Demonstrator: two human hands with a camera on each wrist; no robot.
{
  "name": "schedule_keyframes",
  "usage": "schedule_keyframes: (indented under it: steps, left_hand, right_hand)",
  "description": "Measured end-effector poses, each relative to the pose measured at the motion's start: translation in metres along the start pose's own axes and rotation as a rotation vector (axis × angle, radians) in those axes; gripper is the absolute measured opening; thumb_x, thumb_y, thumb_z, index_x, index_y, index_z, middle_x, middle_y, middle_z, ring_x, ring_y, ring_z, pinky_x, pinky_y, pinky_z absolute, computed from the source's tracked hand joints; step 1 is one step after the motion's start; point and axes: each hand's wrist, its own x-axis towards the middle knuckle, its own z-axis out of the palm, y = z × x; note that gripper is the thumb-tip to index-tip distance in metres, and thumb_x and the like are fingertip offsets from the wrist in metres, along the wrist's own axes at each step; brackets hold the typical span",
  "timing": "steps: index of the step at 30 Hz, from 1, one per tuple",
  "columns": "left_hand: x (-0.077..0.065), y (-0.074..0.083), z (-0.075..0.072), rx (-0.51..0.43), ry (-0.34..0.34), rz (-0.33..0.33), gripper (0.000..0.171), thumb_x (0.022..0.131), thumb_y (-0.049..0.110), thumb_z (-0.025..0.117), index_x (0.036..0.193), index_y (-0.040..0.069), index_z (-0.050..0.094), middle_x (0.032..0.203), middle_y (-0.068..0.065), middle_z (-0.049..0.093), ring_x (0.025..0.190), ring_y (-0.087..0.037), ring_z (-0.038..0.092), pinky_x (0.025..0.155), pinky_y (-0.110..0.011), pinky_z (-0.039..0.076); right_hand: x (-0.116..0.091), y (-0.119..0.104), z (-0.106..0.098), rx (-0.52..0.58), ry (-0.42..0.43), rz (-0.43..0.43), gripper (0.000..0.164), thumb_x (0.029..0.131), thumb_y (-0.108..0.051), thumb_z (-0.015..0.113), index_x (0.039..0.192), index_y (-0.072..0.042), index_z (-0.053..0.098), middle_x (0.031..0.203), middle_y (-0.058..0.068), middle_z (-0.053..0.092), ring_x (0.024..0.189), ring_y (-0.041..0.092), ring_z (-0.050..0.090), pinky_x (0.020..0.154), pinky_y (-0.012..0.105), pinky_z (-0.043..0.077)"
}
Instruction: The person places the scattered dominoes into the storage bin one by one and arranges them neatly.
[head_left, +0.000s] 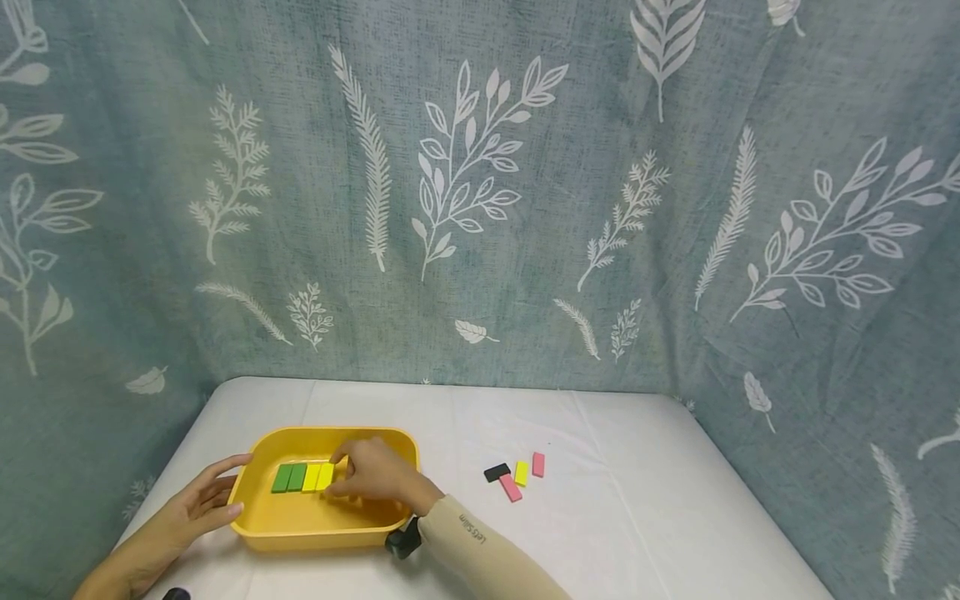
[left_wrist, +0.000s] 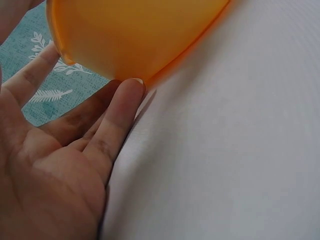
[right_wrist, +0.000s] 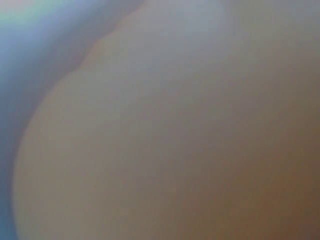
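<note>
A yellow-orange plastic tray (head_left: 315, 537) sits at the left of the white table. In it, two green blocks (head_left: 288, 478) and two yellow blocks (head_left: 311, 478) lie side by side in a row. My right hand (head_left: 375, 473) reaches into the tray and pinches the rightmost yellow block between thumb and fingers at its two ends. At the tray's left end, my left hand (head_left: 197, 504) touches the rim and outer wall with fairly straight fingers, also visible on the tray wall (left_wrist: 135, 40) in the left wrist view. The right wrist view is a blur.
To the right of the tray, on the white cloth (head_left: 622, 500), lie a black block (head_left: 497, 472), two pink blocks (head_left: 511, 487) and a yellow block (head_left: 521, 473). A patterned green-blue curtain (head_left: 510, 317) hangs behind and beside the table.
</note>
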Motion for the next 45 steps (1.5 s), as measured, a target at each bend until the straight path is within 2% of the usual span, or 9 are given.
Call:
schedule_keyframes:
  steps: [5,7,12,17,24,31,38,41,45]
  left_hand:
    - [0.001,0.000,0.001,0.000,0.003,-0.012,0.075,0.104,0.027,0.063,0.163,0.018,0.018,0.159,-0.027,0.030,0.127,-0.015,0.050,0.092,-0.024,0.049]
    - [0.001,0.000,0.001,0.001,0.007,-0.014,0.076,0.104,0.027,0.064,0.163,0.017,0.018,0.158,-0.027,0.031,0.129,-0.019,0.049,0.092,-0.026,0.049]
    - [0.001,0.000,0.002,0.024,0.034,-0.027,0.078,0.102,0.028,0.066,0.163,0.015,0.018,0.158,-0.029,0.032,0.136,-0.037,0.045,0.098,-0.037,0.050]
    - [0.000,0.000,0.003,0.029,0.050,-0.049,0.080,0.102,0.029,0.067,0.163,0.014,0.017,0.158,-0.029,0.031,0.139,-0.042,0.041,0.103,-0.046,0.047]
    - [-0.001,0.000,0.003,0.034,0.045,-0.038,0.079,0.102,0.029,0.067,0.163,0.015,0.018,0.158,-0.029,0.031,0.138,-0.041,0.042,0.098,-0.038,0.050]
    - [-0.001,0.000,0.002,0.026,0.036,-0.016,0.077,0.103,0.027,0.066,0.163,0.016,0.019,0.158,-0.028,0.032,0.135,-0.036,0.045,0.095,-0.030,0.049]
    - [-0.001,0.000,0.001,0.023,0.031,-0.003,0.076,0.103,0.027,0.065,0.163,0.015,0.019,0.157,-0.029,0.033,0.136,-0.037,0.045,0.095,-0.029,0.049]
    - [-0.001,0.000,0.002,0.024,0.033,-0.012,0.077,0.103,0.027,0.066,0.163,0.015,0.019,0.158,-0.029,0.032,0.138,-0.040,0.044,0.097,-0.033,0.049]
    - [-0.001,0.001,0.002,0.037,0.040,-0.016,0.078,0.102,0.029,0.066,0.163,0.016,0.020,0.158,-0.029,0.033,0.137,-0.040,0.044,0.100,-0.039,0.049]
  right_hand:
    - [0.001,0.000,0.005,0.000,-0.015,0.026,0.047,0.089,-0.033,0.083,0.126,-0.009,0.069,0.057,-0.017,0.059,0.047,-0.002,0.054,0.048,0.016,0.042]
    - [0.001,0.000,0.006,0.007,-0.018,0.043,0.047,0.089,-0.033,0.083,0.127,-0.009,0.069,0.057,-0.016,0.059,0.047,-0.001,0.055,0.048,0.017,0.042]
    - [0.002,0.000,0.008,0.028,-0.010,0.079,0.047,0.089,-0.031,0.083,0.128,-0.009,0.068,0.057,-0.014,0.059,0.047,0.000,0.056,0.048,0.017,0.042]
    - [0.004,0.000,0.011,0.018,-0.003,0.111,0.047,0.089,-0.032,0.083,0.128,-0.010,0.069,0.054,-0.012,0.058,0.044,0.001,0.054,0.047,0.017,0.041]
    - [0.006,-0.002,0.016,-0.064,0.021,0.124,0.046,0.088,-0.034,0.083,0.126,-0.013,0.070,0.060,-0.009,0.056,0.052,0.003,0.047,0.053,0.017,0.039]
    - [0.007,-0.002,0.016,-0.100,0.039,0.122,0.045,0.088,-0.036,0.083,0.125,-0.013,0.071,0.069,-0.009,0.055,0.062,0.004,0.047,0.060,0.017,0.041]
    - [0.009,-0.001,0.016,-0.108,0.047,0.112,0.047,0.087,-0.038,0.084,0.125,-0.015,0.071,0.091,-0.008,0.068,0.073,0.004,0.053,0.072,0.016,0.045]
    - [0.007,0.000,0.015,-0.032,0.037,0.121,0.049,0.087,-0.036,0.085,0.128,-0.014,0.068,0.084,-0.007,0.069,0.066,0.004,0.056,0.067,0.017,0.047]
    - [0.002,0.000,0.008,0.103,0.028,0.114,0.050,0.089,-0.026,0.083,0.133,-0.009,0.064,0.063,-0.007,0.062,0.049,0.005,0.056,0.051,0.018,0.044]
